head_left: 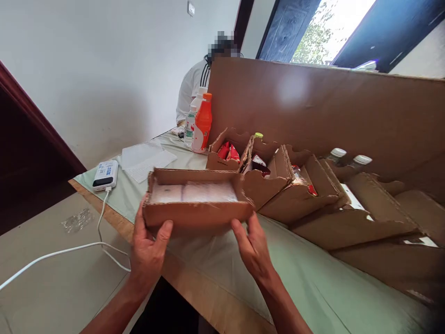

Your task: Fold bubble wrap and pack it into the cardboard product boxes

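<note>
A person's left hand (pixel 148 248) grips a shallow cardboard tray (pixel 196 199) of white packets (pixel 194 191) at its near-left corner; the right hand (pixel 253 246), fingers loosely spread, touches its near-right corner, just beside the row of cardboard compartments (pixel 278 181).

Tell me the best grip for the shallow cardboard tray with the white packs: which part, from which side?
Probably the two short ends of the cardboard tray, one hand each, coming from the near side. It is long, shallow and open-topped, with the white packs loose inside, so it should stay level. The left hand already clasps the left end; the right hand sits by the right near corner.
</note>
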`<state>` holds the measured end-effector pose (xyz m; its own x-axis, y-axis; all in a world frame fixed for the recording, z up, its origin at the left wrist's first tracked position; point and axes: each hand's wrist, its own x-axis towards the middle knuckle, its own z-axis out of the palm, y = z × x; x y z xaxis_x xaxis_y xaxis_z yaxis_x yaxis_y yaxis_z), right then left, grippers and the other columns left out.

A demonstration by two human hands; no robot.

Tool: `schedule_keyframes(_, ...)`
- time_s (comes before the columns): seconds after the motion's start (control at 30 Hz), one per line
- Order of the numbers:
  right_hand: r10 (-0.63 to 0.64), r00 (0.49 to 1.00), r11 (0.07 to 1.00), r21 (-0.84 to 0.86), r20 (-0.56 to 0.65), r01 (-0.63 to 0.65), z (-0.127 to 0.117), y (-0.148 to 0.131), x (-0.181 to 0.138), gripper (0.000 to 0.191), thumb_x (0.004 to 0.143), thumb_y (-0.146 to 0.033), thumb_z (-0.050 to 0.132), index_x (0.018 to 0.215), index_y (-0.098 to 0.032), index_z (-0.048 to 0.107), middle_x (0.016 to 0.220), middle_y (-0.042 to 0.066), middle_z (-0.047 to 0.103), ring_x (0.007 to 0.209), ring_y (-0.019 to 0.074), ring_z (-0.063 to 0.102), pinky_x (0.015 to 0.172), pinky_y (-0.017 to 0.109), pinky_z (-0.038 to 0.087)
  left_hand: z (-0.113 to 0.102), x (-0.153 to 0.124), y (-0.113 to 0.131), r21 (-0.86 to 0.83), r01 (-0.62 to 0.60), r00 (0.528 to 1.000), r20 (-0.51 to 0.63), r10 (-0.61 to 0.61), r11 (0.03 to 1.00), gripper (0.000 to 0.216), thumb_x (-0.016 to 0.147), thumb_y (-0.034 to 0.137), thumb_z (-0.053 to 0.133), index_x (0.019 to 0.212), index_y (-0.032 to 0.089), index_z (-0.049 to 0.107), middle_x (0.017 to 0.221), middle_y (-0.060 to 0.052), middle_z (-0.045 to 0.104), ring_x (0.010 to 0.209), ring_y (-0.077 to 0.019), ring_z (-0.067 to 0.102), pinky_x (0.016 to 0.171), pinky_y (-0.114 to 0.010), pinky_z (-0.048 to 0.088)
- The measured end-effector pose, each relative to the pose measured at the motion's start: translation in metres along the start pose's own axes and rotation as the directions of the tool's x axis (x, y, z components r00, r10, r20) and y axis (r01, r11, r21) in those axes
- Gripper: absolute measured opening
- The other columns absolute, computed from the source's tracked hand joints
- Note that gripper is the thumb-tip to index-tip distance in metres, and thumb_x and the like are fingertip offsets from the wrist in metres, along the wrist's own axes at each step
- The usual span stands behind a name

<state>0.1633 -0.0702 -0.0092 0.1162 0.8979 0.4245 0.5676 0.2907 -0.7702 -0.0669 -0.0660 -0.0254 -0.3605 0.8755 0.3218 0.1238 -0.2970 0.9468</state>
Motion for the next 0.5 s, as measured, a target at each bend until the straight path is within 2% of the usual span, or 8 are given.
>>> schedule_keyframes(0.1, -0.087, 0.985, 0.995, 0.065, 0.148, 0.078, 0.039, 0.0, 0.06, 0.06, 0.1, -0.044, 0.044, 0.155, -0.02, 0.039, 0.156, 0.011, 0.049, 0.145, 0.0271, 0.044, 0.119, 0.047, 0.036, -0.009, 0.013, -0.006, 0.033, -0.04, 0.99, -0.136, 0.044, 0.999, 0.079, 0.09, 0.041, 0.07, 0.158, 0.024, 0.034, 0.154, -0.012, 0.052, 0.135, -0.0285, 0.056, 0.119, -0.043, 0.04)
schedule_keyframes(0.17, -0.103, 0.978, 0.994, 0.053, 0.184, 0.094, 0.059, 0.001, 0.09, 0.065, 0.098, -0.041, 0.047, 0.159, -0.021, 0.034, 0.16, 0.011, 0.044, 0.148, 0.0263, 0.04, 0.123, 0.048, 0.032, -0.009, 0.014, -0.014, 0.041, -0.072, 0.988, -0.135, 0.077, 0.997, 0.086, 0.09, 0.038, 0.071, 0.162, 0.025, 0.025, 0.163, -0.013, 0.039, 0.147, -0.03, 0.043, 0.124, -0.046, 0.032)
schedule_keyframes(0.23, -0.085, 0.979, 0.996, 0.028, 0.184, 0.081, 0.076, 0.006, 0.106, 0.069, 0.096, -0.039, 0.048, 0.16, -0.019, 0.03, 0.161, 0.013, 0.042, 0.148, 0.0272, 0.04, 0.123, 0.05, 0.031, -0.007, 0.01, -0.025, 0.068, -0.099, 0.99, -0.096, 0.105, 0.993, 0.091, 0.088, 0.034, 0.072, 0.163, 0.027, 0.02, 0.169, -0.012, 0.027, 0.154, -0.0313, 0.03, 0.126, -0.049, 0.026)
schedule_keyframes(0.37, -0.045, 0.988, 0.999, 0.0, 0.151, 0.046, 0.099, 0.025, 0.102, 0.07, 0.099, -0.038, 0.045, 0.162, -0.016, 0.025, 0.16, 0.017, 0.04, 0.149, 0.0295, 0.039, 0.123, 0.055, 0.03, -0.01, 0.005, -0.049, 0.144, -0.113, 0.986, -0.108, 0.129, 0.983, 0.093, 0.084, 0.029, 0.075, 0.162, 0.029, 0.024, 0.168, -0.012, 0.027, 0.154, -0.0338, 0.03, 0.125, -0.053, 0.027)
schedule_keyframes(0.5, -0.053, 0.981, 0.999, 0.003, 0.186, 0.054, 0.11, 0.049, 0.083, 0.074, 0.097, -0.037, 0.049, 0.162, -0.016, 0.022, 0.165, 0.018, 0.032, 0.152, 0.0285, 0.033, 0.124, 0.053, 0.03, -0.009, 0.018, -0.056, 0.12, -0.012, 0.993, -0.117, 0.026, 0.993, 0.102, 0.078, 0.028, 0.08, 0.161, 0.028, 0.021, 0.164, -0.016, 0.032, 0.147, -0.0337, 0.042, 0.12, -0.053, 0.037)
